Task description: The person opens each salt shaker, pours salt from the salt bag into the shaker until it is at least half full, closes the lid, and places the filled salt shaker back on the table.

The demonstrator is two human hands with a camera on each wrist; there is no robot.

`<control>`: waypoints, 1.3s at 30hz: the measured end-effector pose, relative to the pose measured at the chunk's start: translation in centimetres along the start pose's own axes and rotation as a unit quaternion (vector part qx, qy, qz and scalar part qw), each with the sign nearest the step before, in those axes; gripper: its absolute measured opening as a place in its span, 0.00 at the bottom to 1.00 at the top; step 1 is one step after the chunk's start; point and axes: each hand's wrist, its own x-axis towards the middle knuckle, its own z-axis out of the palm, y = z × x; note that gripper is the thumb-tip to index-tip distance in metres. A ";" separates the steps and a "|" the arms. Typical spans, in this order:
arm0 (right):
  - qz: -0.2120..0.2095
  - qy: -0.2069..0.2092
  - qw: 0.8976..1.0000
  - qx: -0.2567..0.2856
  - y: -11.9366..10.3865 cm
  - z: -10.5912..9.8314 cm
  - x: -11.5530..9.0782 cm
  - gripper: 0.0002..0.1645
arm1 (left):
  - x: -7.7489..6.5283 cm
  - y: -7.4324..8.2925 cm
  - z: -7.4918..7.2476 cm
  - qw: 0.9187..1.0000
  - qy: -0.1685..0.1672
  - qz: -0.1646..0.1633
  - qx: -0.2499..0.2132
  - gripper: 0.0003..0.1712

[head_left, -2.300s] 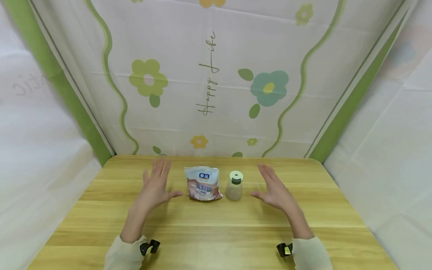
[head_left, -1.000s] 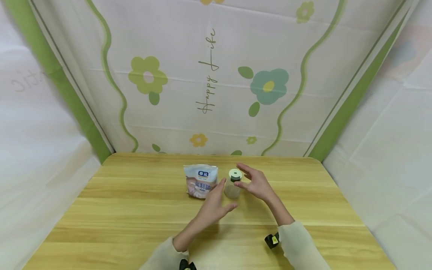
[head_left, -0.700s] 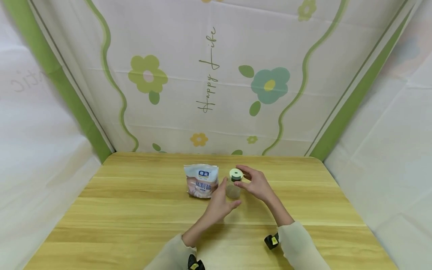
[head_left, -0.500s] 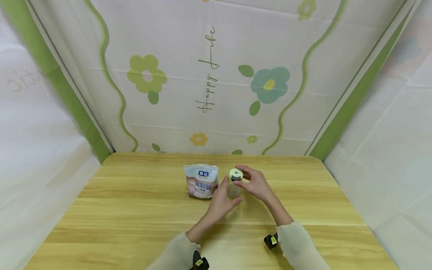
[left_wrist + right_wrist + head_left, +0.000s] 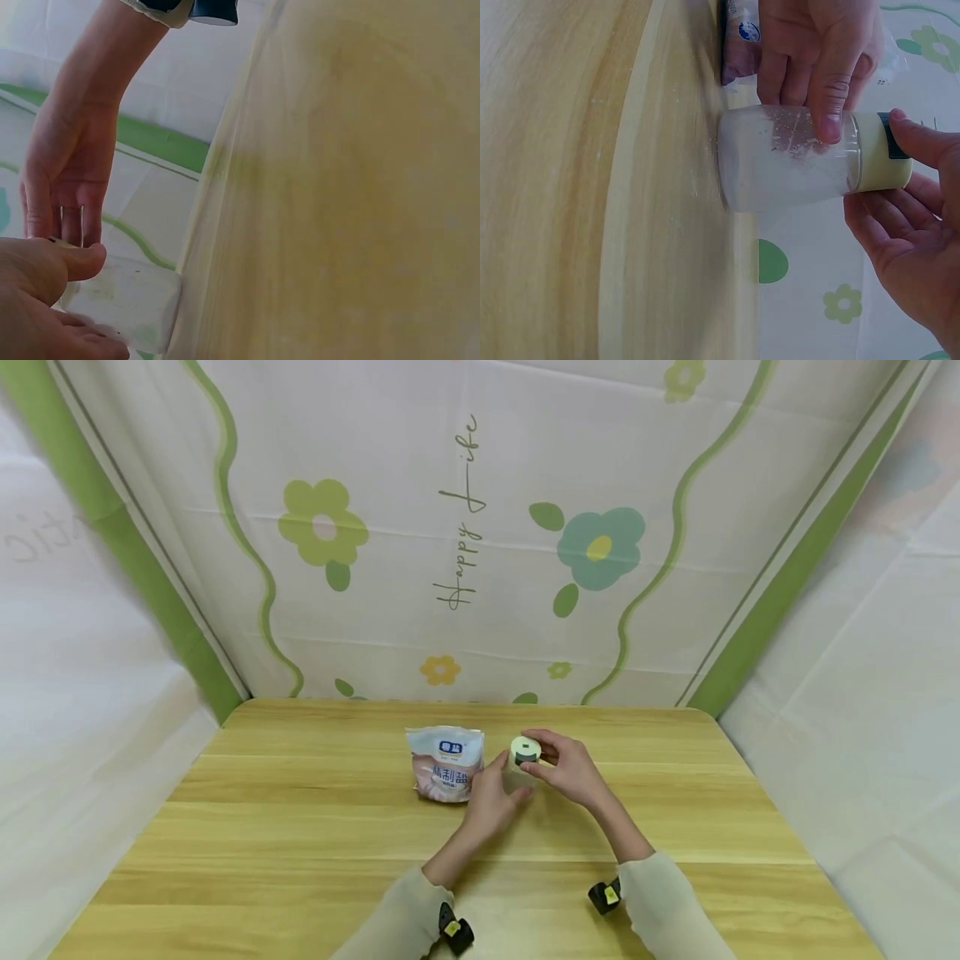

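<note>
A clear salt shaker (image 5: 769, 176) stands upright on the table, with a pale yellow-green lid (image 5: 526, 744) and a dark green tab (image 5: 895, 137). My left hand (image 5: 491, 799) holds its body, the thumb lying along the side in the right wrist view and the other fingers behind. My right hand (image 5: 576, 772) grips the lid, with the thumb at the tab and the fingers curled round the far side. White grains cling inside the shaker. A white and pink bag of salt (image 5: 446, 764) stands just left of the shaker, partly behind my left hand.
The wooden table (image 5: 262, 827) runs back to a white curtain (image 5: 390, 452) with printed flowers. Curtains also rise at both sides. Black wrist cameras sit at the left cuff (image 5: 454, 929) and the right cuff (image 5: 604, 896).
Both hands have come inward from beside the things to the shaker. The right hand took the lid first; the left hand then closed round the body. The bag stays in place.
</note>
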 end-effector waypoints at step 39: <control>0.003 0.030 1.000 -0.001 0.0 0.8 0.0 0.30 | 0.4 0.1 -0.2 0.998 -0.010 0.032 0.062 0.30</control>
